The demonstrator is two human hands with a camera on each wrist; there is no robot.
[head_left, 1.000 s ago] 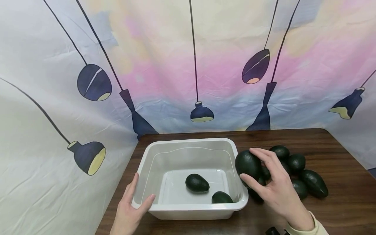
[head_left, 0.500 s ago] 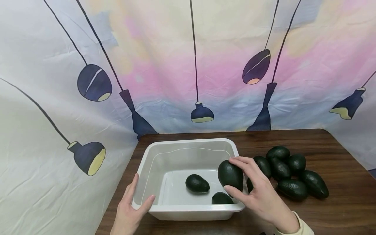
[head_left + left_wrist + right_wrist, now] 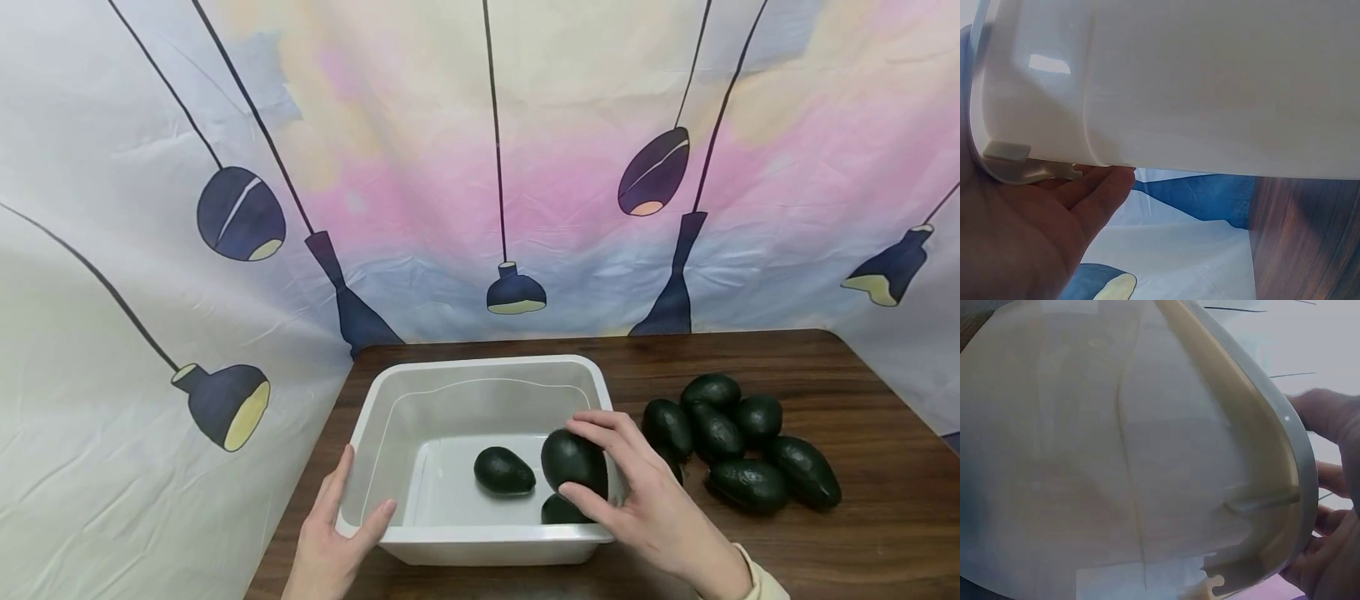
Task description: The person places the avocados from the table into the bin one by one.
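A dark green avocado (image 3: 573,461) is in my right hand (image 3: 637,496), pinched between thumb and fingers just inside the right end of a white plastic tub (image 3: 487,533). Below it, another avocado (image 3: 561,510) shows partly behind the tub's front wall. A further avocado (image 3: 504,470) lies on the tub floor near the middle. My left hand (image 3: 330,521) grips the tub's front left corner, thumb over the rim and fingers along the outer side. The left wrist view shows those fingers (image 3: 1100,197) under the rim. In the right wrist view the tub's wall hides the held avocado.
To the right of the tub, several avocados (image 3: 716,432) lie in a pile on the dark wooden table (image 3: 862,550). A cloth printed with hanging lamps (image 3: 442,167) covers the wall behind the table's back edge.
My right hand has carried the avocado leftward from beside the pile, over the tub's right rim and down into the tub. The left hand stays at its corner.
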